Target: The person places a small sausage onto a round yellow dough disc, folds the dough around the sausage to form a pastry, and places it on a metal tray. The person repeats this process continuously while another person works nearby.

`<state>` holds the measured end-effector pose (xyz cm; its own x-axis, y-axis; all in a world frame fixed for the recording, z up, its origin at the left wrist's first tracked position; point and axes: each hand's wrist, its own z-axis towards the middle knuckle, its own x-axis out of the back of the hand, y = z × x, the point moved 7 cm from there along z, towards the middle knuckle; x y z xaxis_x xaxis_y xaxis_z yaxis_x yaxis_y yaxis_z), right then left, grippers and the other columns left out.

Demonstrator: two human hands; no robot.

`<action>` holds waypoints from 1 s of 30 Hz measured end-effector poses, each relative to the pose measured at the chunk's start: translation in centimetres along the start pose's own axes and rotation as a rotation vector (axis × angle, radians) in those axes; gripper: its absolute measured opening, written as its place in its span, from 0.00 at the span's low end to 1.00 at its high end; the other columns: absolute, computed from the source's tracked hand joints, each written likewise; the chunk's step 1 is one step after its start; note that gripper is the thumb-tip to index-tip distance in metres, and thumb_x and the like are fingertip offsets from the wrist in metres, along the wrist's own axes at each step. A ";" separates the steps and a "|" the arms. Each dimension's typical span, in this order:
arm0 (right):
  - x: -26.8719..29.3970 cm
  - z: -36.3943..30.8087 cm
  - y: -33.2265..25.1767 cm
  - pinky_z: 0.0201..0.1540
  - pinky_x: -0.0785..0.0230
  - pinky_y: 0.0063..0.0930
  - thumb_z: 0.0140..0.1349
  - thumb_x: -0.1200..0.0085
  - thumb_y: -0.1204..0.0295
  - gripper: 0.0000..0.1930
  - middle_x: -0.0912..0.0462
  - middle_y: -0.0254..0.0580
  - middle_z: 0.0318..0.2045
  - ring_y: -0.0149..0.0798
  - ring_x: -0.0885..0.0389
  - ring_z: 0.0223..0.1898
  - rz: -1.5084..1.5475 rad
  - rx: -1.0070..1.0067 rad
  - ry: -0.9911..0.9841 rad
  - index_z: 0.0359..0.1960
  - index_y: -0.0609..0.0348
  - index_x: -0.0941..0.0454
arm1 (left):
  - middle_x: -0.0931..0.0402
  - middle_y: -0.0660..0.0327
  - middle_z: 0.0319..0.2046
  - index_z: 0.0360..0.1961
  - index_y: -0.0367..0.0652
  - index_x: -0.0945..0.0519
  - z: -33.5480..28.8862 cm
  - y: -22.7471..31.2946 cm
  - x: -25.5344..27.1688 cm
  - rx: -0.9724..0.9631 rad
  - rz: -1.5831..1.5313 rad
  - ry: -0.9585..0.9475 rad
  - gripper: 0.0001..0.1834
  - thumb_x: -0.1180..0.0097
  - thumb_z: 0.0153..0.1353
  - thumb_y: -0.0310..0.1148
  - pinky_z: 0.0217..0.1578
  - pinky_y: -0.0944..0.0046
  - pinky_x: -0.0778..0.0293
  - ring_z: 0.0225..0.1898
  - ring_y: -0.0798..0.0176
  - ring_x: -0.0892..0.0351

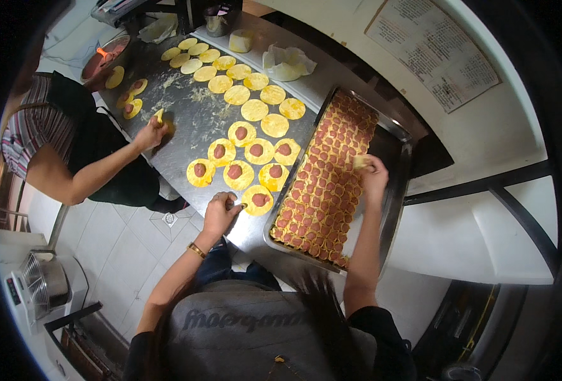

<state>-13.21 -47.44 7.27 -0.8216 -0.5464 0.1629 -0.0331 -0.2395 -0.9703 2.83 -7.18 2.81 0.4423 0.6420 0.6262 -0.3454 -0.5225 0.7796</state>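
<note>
My left hand [219, 216] is at the steel table's near edge, fingers bent and slightly apart. Its fingertips are beside a flat yellow dough round [250, 209] topped with a lump of reddish filling [261, 200]. Over the large metal tray [273, 240], my right hand [375, 178] pinches a small pale dumpling [361, 162]. Rows of open-topped dumplings [316, 197] with reddish filling cover the tray's left and middle; its right strip shows bare metal. Several more filled rounds [199, 180] lie just beyond my left hand.
Plain dough rounds [237, 95] spread toward the table's far end. A co-worker's hand [151, 134] holds a piece of dough at the left, near a bowl of reddish filling [109, 52]. A crumpled plastic bag [287, 63] and a metal container [216, 24] stand along the back.
</note>
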 end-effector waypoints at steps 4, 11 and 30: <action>8.0 7.8 4.3 0.42 0.28 0.30 0.42 0.42 0.84 0.17 0.16 0.39 0.32 0.38 0.18 0.37 -0.519 -0.044 0.211 0.37 0.54 0.17 | 0.24 0.53 0.27 0.30 0.39 0.25 0.5 1.6 -1.2 -0.023 0.158 0.018 0.12 0.36 0.48 0.33 0.32 0.55 0.27 0.30 0.51 0.22; 6.3 11.9 10.0 0.43 0.28 0.32 0.48 0.40 0.74 0.13 0.17 0.43 0.34 0.40 0.19 0.39 -0.711 -0.173 -0.092 0.38 0.53 0.18 | 0.24 0.52 0.28 0.28 0.39 0.24 -0.1 2.0 -1.6 0.010 0.138 -0.001 0.09 0.39 0.50 0.32 0.32 0.55 0.27 0.29 0.51 0.22; 5.8 13.2 15.0 0.48 0.29 0.32 0.52 0.49 0.79 0.19 0.18 0.47 0.43 0.42 0.19 0.45 -0.597 -0.278 -0.316 0.47 0.55 0.20 | 0.25 0.64 0.32 0.44 0.37 0.29 -5.5 -1.2 -1.8 0.204 -0.450 -0.088 0.14 0.44 0.56 0.22 0.36 0.72 0.29 0.34 0.73 0.26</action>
<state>-10.95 -64.75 -4.03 -0.4162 -0.6024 0.6811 -0.6020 -0.3789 -0.7029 -2.11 -4.60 0.75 0.5811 0.7839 0.2187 0.0603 -0.3095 0.9490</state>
